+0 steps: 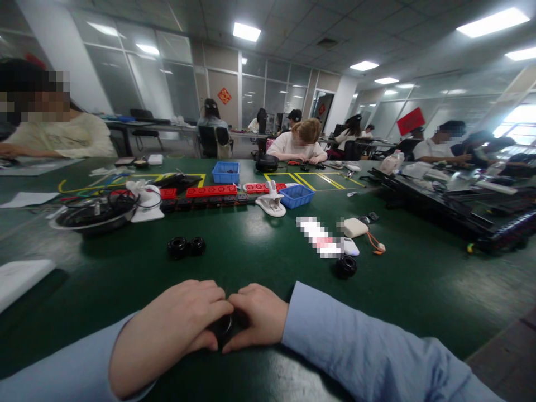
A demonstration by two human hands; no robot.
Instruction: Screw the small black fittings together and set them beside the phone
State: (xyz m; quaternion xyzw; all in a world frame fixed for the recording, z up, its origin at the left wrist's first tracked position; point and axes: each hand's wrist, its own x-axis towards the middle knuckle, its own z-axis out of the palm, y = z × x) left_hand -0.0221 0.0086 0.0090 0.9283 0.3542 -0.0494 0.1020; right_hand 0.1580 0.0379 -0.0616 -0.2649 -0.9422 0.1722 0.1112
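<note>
Close to the table's near edge, my left hand (pixel 184 315) and my right hand (pixel 263 314) meet around a small black round part (pixel 226 325). Fingers and thumbs of both hands are closed on it from either side. A shiny curved rim shows between them; the rest is covered, so its exact kind stays unclear. Two black wheel-like round parts (pixel 186 246) stand side by side beyond my left hand. Another black wheel-like part (pixel 347 266) lies beyond my right hand, to the right.
Across the green table (pixel 259 257) stand blue bins (pixel 296 196), a white clamp-like stand (pixel 272 200), red strips (pixel 211 191) and a metal bowl (pixel 94 215). A cream block with a cable (pixel 355 227) lies right of centre. Long black frames (pixel 452 206) fill the right; a person (pixel 297 145) sits opposite.
</note>
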